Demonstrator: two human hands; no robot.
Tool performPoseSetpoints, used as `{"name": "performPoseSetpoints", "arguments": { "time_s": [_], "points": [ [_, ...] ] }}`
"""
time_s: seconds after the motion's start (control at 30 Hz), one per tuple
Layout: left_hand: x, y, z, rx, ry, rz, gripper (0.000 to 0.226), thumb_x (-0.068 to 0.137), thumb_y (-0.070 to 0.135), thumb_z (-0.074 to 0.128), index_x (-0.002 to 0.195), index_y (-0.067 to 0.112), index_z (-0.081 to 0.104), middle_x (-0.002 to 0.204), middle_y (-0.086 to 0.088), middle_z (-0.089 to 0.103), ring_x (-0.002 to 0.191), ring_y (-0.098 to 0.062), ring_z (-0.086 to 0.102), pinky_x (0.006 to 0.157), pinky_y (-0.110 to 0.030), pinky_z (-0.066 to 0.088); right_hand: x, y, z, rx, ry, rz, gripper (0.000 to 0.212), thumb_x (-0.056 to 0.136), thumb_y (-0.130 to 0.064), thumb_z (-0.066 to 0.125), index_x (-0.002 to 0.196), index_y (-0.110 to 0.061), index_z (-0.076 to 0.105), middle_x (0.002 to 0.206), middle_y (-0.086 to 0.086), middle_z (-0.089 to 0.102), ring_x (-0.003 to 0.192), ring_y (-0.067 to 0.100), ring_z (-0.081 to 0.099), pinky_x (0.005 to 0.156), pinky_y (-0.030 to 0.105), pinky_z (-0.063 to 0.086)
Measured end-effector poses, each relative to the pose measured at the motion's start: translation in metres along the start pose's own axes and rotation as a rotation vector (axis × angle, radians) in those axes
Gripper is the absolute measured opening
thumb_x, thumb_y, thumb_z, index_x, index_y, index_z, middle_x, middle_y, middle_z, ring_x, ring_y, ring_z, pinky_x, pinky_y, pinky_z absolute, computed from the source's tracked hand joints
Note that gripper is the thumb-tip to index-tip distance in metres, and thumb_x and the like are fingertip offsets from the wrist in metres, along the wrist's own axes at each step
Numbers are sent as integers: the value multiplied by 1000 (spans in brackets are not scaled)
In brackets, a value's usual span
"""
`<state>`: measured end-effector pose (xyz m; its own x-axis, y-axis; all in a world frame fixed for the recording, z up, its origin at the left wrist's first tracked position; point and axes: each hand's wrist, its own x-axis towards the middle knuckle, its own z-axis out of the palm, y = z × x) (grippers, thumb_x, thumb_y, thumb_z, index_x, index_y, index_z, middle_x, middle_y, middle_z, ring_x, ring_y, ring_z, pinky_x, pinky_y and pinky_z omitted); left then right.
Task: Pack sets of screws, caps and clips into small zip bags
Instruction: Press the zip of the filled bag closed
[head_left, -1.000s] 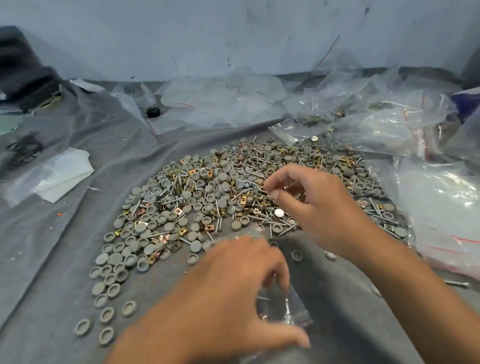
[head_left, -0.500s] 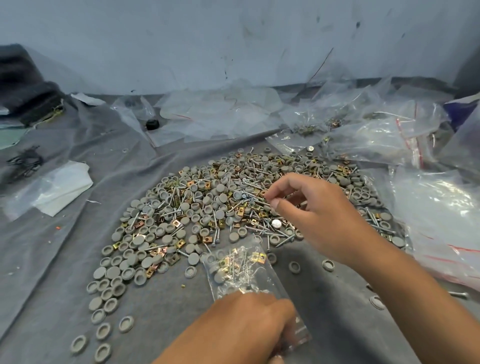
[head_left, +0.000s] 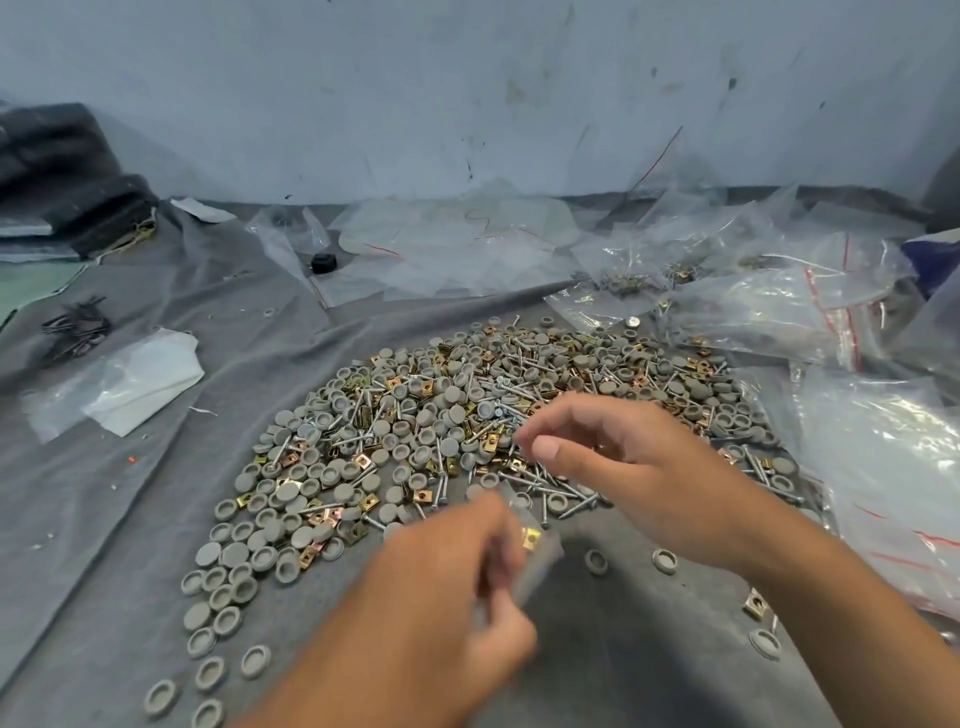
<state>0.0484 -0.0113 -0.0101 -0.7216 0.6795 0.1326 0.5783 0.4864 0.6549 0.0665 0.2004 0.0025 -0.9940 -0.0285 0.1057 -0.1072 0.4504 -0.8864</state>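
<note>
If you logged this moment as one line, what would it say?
left hand: grips zip bag | right hand: fingers curled over parts pile, pinch unclear | bag: blurred, holds clip

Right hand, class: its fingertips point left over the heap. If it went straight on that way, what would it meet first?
The right hand would probably first meet the grey round plastic caps and silver metal screws atop the heap; its height above them is unclear.
</note>
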Motion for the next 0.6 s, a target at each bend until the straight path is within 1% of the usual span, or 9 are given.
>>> {"name": "performPoseSetpoints", "arguments": {
  "time_s": [0.03, 0.1, 0.17, 0.2, 0.27, 0.33, 0.47, 0.53, 0.6],
  "points": [
    [1, -4, -11, -43, 114, 28, 25, 71, 23, 59, 89, 37, 52, 83, 15, 64, 72, -8, 63, 60, -14, 45, -2, -4, 0, 68, -56, -19, 17, 97, -39, 61, 105, -32, 74, 101, -14, 74, 94, 3, 68, 78, 19, 53],
    [3, -10, -27, -51, 332, 69, 23, 71, 16, 64, 83, 34, 55, 78, 11, 63, 71, -11, 64, 57, -11, 41, -4, -8, 3, 72, -86, -75, 19, 96, -41, 60, 107, -34, 74, 104, -16, 74, 99, 6, 68, 80, 19, 54],
    [5, -14, -34, 3, 514, 103, 25, 71, 12, 66, 82, 33, 58, 80, 12, 64, 75, -11, 65, 62, -9, 41, -4, -8, 10, -35, 19, -166, 16, 90, -41, 66, 105, -38, 72, 100, -20, 72, 96, 5, 67, 78, 15, 51],
    [5, -15, -35, 12, 593, 122, 27, 71, 12, 68, 84, 33, 58, 82, 12, 65, 77, -10, 66, 66, -8, 42, -5, -8, 14, -87, 95, -206, 19, 87, -42, 69, 107, -41, 69, 100, -23, 70, 97, 3, 66, 79, 12, 49],
    [4, -14, -36, 13, 706, 202, 28, 74, 15, 70, 91, 33, 59, 86, 15, 66, 81, -7, 68, 75, -7, 44, -4, -9, 22, -127, 212, -259, 28, 89, -50, 67, 116, -46, 63, 106, -25, 66, 104, 3, 63, 82, 14, 48],
    [2, -14, -32, 7, 783, 312, 31, 77, 17, 71, 100, 34, 60, 92, 18, 68, 85, -6, 69, 81, -10, 47, -3, -12, 29, -120, 275, -318, 27, 91, -54, 61, 118, -48, 62, 109, -25, 63, 105, 6, 62, 81, 18, 50],
    [4, -11, -22, -156, 914, 413, 38, 82, 17, 77, 107, 41, 60, 95, 13, 73, 86, -15, 74, 77, -23, 54, -4, -23, 40, -36, 332, -438, 14, 93, -46, 58, 98, -39, 69, 95, -21, 66, 89, 8, 64, 71, 22, 49],
    [7, -10, -20, -282, 923, 407, 38, 82, 20, 78, 108, 39, 59, 95, 9, 74, 84, -20, 74, 76, -26, 55, -6, -26, 43, 14, 349, -446, 14, 92, -45, 59, 94, -34, 69, 89, -19, 65, 81, 9, 63, 67, 23, 48],
    [8, -9, -19, -345, 864, 375, 40, 79, 24, 81, 110, 37, 59, 97, 6, 75, 81, -20, 73, 72, -26, 56, -7, -29, 45, 17, 355, -447, 15, 92, -43, 59, 92, -31, 69, 85, -17, 64, 76, 8, 61, 63, 23, 47]
  ]
}}
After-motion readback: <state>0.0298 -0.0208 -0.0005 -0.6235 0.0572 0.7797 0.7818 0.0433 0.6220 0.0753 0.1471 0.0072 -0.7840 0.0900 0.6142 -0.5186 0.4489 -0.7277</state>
